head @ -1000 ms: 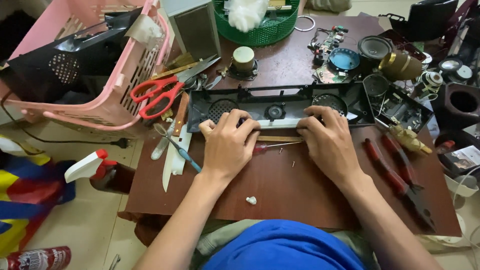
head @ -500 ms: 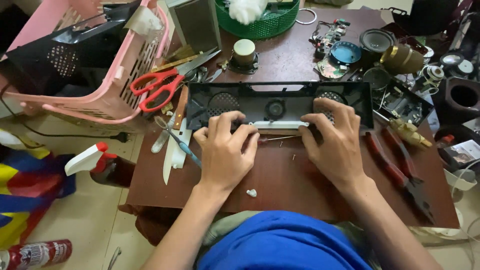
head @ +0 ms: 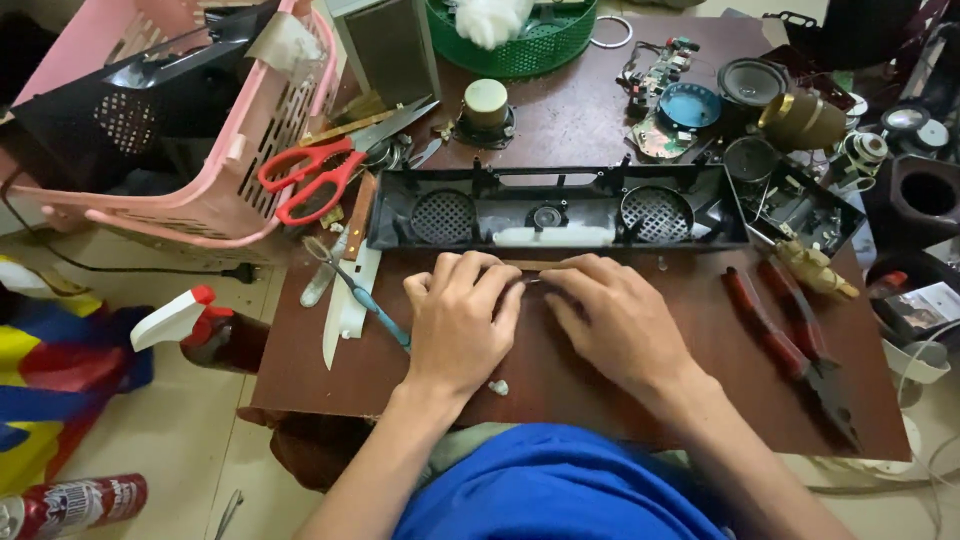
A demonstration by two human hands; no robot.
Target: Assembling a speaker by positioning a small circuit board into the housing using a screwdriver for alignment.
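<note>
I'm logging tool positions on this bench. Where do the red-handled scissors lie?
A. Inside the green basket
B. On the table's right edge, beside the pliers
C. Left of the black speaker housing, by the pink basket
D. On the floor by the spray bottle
C: the scissors lie between the pink basket and the housing, at its upper left.

A red spray can (head: 68, 505) with a printed white label lies on the floor at seven o'clock. At nine o'clock stands a dark spray bottle (head: 205, 335) with a white-and-red trigger head, just off the table (head: 620, 395). At three o'clock a small printed card or box (head: 925, 305) shows, too small to tell further.
</note>
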